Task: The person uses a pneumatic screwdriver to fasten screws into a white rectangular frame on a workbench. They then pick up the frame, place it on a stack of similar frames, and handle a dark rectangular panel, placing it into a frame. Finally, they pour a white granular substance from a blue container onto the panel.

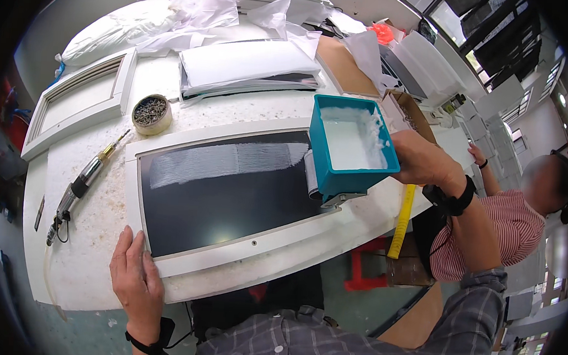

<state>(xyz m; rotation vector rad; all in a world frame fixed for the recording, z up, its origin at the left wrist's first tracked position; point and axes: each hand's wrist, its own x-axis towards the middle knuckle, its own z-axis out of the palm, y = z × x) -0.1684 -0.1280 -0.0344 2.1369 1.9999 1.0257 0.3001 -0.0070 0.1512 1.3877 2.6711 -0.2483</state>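
Observation:
My right hand [415,156] is closed on a teal box-shaped glue roller [319,140] with white paste inside; its fingers are partly hidden by the box. The roller's cylinder [311,174] is over the right end of a dark panel [223,213]. A whitish coated band [226,164] runs along the panel's far half, streaky and thin. Around the panel is a white frame [280,245] lying flat on the table. At the frame's near left corner rests my left hand [136,276], fingers stretched out and touching the edge.
Left of the frame lie a power screwdriver [83,181] and a round tub of screws [151,112]. Behind are another white frame [80,100] and stacked white sheets [248,65]. A yellow tape-like strip [401,224] hangs at the right edge. Another person [502,223] is at right.

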